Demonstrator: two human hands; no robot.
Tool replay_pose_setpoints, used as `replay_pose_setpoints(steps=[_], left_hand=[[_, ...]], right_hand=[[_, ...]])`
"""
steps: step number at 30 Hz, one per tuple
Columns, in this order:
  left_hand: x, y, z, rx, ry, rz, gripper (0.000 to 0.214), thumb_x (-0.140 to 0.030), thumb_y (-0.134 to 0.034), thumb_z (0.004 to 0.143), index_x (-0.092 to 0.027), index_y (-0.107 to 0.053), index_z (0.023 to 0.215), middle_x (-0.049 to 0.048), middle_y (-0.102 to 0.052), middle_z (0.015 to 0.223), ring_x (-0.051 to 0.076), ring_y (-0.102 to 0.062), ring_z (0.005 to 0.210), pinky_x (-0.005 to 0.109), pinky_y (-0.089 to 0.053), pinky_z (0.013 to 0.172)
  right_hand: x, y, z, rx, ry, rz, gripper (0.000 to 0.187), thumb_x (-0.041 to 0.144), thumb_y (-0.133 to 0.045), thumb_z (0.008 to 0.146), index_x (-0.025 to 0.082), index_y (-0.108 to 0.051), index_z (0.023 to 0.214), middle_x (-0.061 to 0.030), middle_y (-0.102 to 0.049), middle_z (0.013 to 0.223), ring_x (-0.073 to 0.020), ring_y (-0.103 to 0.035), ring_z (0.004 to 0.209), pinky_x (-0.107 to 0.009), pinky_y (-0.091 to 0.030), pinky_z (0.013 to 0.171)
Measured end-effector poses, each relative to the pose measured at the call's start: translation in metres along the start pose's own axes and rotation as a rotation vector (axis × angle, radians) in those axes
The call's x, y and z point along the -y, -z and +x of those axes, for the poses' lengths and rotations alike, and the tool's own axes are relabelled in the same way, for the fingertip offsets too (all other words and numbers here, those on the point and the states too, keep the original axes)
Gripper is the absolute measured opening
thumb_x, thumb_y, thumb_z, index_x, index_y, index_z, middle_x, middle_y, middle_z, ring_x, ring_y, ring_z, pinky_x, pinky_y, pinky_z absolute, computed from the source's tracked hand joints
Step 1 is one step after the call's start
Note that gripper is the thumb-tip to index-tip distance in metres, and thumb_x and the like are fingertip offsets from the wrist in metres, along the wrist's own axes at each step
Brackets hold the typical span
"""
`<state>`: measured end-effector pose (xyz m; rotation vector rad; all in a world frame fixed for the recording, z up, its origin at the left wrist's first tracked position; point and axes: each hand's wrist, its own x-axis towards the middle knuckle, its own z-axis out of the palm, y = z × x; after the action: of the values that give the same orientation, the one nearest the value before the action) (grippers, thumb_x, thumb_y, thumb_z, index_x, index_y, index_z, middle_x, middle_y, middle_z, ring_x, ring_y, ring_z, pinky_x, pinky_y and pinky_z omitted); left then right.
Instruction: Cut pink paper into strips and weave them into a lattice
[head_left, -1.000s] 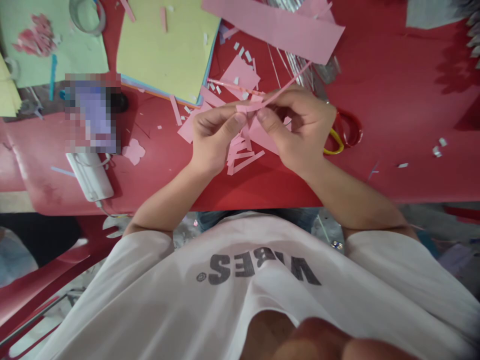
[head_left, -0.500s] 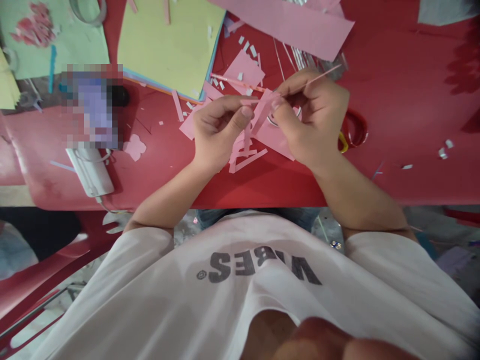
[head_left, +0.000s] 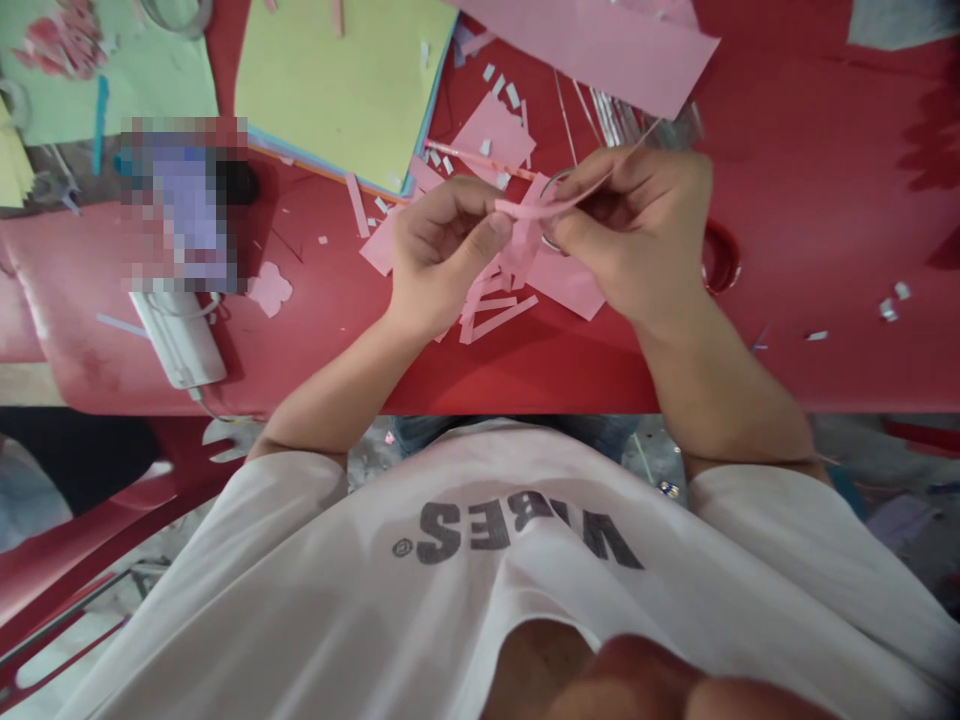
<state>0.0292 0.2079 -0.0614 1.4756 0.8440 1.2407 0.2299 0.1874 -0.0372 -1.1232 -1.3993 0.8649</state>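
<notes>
My left hand and my right hand meet above the red table, both pinching a thin pink paper strip. The left thumb and forefinger hold its near end. The right fingers curl round the strip, whose far end sticks out past them toward the upper right. Under the hands lie several cut pink strips and a pink paper piece. Red-handled scissors lie partly hidden behind my right hand.
A yellow paper stack and a large pink sheet lie at the far side. A green sheet, a blurred object and a white charger sit at the left. Small paper scraps dot the right.
Both hands have shifted slightly right and away. The right hand has drawn the strip in, so less of it sticks out; the scissors are now more hidden behind that hand.
</notes>
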Motion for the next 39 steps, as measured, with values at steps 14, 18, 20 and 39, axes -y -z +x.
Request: replay_pose_setpoints(steps=[14,18,20,39], left_hand=[[0.011,0.019,0.008,0.076,-0.004,0.016,0.043,-0.067,-0.085,0.085,-0.026,-0.075,0.094,-0.0001,-0.079,0.101,0.019,-0.076,0.099,0.042,-0.063,0.099],[0.02,0.052,0.031,-0.041,-0.255,-0.103,0.039,-0.066,-0.085,0.086,-0.031,-0.074,0.098,-0.0107,-0.08,0.09,0.007,-0.072,0.08,0.027,-0.063,0.069],[0.009,0.064,0.039,-0.067,-0.238,-0.191,0.035,-0.062,-0.084,0.089,-0.03,-0.074,0.099,-0.0131,-0.082,0.096,0.005,-0.071,0.076,0.023,-0.064,0.062],[0.018,0.007,0.003,-0.077,0.158,-0.307,0.035,-0.061,-0.092,0.079,-0.03,-0.077,0.082,0.0016,-0.076,0.086,0.028,-0.076,0.104,0.045,-0.06,0.095]], right_hand=[[0.015,0.005,0.0,0.071,-0.083,-0.024,0.03,0.066,-0.078,0.087,0.037,-0.071,0.082,-0.0014,-0.069,0.081,-0.0275,-0.063,0.072,-0.05,-0.056,0.069],[0.015,0.007,0.004,0.07,-0.111,0.017,0.022,0.059,-0.079,0.088,0.039,-0.073,0.084,-0.0006,-0.066,0.076,-0.027,-0.06,0.069,-0.048,-0.053,0.066],[0.014,0.006,0.006,0.044,-0.103,0.03,0.018,0.055,-0.079,0.088,0.04,-0.073,0.081,0.0005,-0.064,0.072,-0.0256,-0.057,0.064,-0.046,-0.049,0.061],[0.012,-0.01,-0.014,0.139,-0.027,-0.059,0.037,0.065,-0.073,0.099,0.028,-0.074,0.094,-0.0011,-0.075,0.087,-0.0216,-0.073,0.083,-0.04,-0.067,0.079]])
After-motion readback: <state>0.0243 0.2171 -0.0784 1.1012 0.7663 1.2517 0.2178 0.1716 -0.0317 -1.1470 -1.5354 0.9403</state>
